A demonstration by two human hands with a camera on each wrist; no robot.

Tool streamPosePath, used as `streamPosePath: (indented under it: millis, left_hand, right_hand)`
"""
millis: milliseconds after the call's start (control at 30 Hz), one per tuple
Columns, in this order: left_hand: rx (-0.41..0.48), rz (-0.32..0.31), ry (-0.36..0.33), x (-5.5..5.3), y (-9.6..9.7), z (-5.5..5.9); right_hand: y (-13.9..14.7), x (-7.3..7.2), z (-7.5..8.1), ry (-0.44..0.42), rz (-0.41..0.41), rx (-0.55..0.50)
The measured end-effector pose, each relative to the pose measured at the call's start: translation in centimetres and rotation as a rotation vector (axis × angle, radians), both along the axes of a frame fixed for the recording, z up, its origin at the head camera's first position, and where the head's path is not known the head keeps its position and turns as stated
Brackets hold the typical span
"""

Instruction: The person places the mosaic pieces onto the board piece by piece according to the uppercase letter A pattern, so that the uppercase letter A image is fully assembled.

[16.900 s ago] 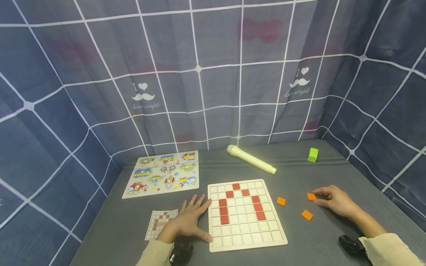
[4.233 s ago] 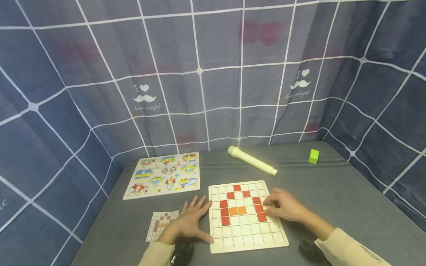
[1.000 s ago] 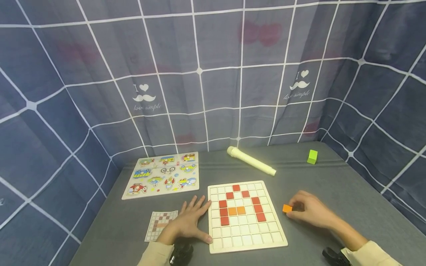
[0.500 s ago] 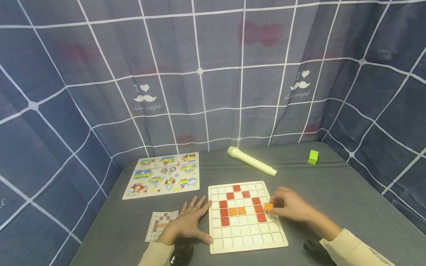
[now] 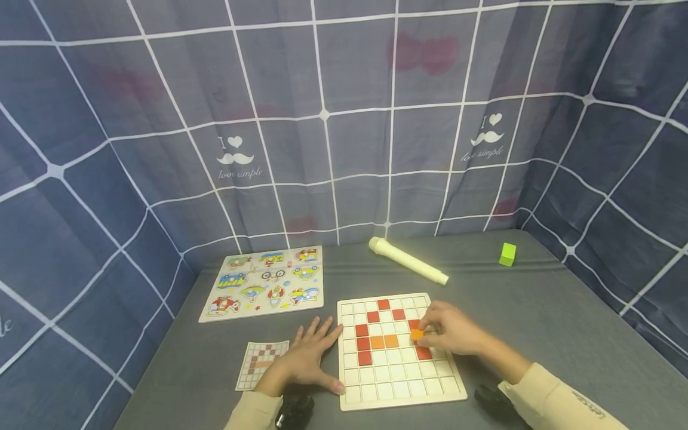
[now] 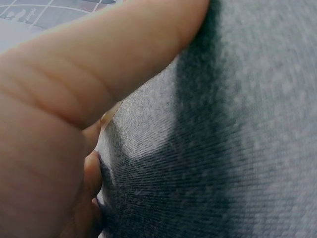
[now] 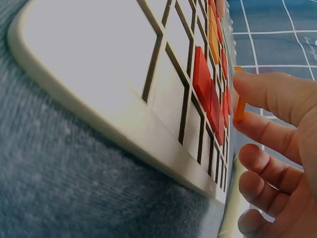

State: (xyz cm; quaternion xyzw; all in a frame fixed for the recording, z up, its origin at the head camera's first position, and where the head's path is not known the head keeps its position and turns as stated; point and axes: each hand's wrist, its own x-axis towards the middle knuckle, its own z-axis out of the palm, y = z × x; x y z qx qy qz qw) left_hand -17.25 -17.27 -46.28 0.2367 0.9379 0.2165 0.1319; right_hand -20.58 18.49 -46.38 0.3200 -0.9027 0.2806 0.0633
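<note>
A cream grid board (image 5: 405,391) lies on the dark table, with red tiles (image 5: 365,358) in an arch and two orange tiles (image 5: 384,341) side by side in its cells. My left hand (image 5: 303,361) is flat with fingers spread, the thumb and fingertips at the board's left edge. My right hand (image 5: 454,331) pinches another orange tile (image 7: 240,106) between thumb and index finger, above the right red column. In the right wrist view the tile is held apart from the board, its other fingers loosely bent. A small pattern card (image 5: 249,370) sits partly behind my left wrist.
A picture peg puzzle (image 5: 263,283) lies at the back left. Behind the board is a cream microphone-shaped stick (image 5: 405,260), and a green block (image 5: 507,254) stands at the back right. Checked cloth (image 5: 355,143) encloses the table's back and sides.
Two orange tiles that lay on the table are now in the board. My right hand has brought the third one leftward from the table to over the board. The left hand stays put.
</note>
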Motion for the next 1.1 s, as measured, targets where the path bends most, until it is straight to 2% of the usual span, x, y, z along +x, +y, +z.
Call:
streamPosePath:
  millis: [233,600,1100]
  left_hand:
    - [-0.002,0.004,0.001,0.0,0.0,0.0]
    - [-0.006,0.001,0.002,0.0,0.0,-0.1]
    - [-0.005,0.004,0.003,0.0,0.0,0.0]
  right_hand:
    - [-0.3,0.1,0.0,-0.014,-0.027,0.016]
    - [-1.1,0.0,-0.3,0.001,0.017,0.016]
    - [-1.9,-0.3,-0.6,0.032,0.005,0.055]
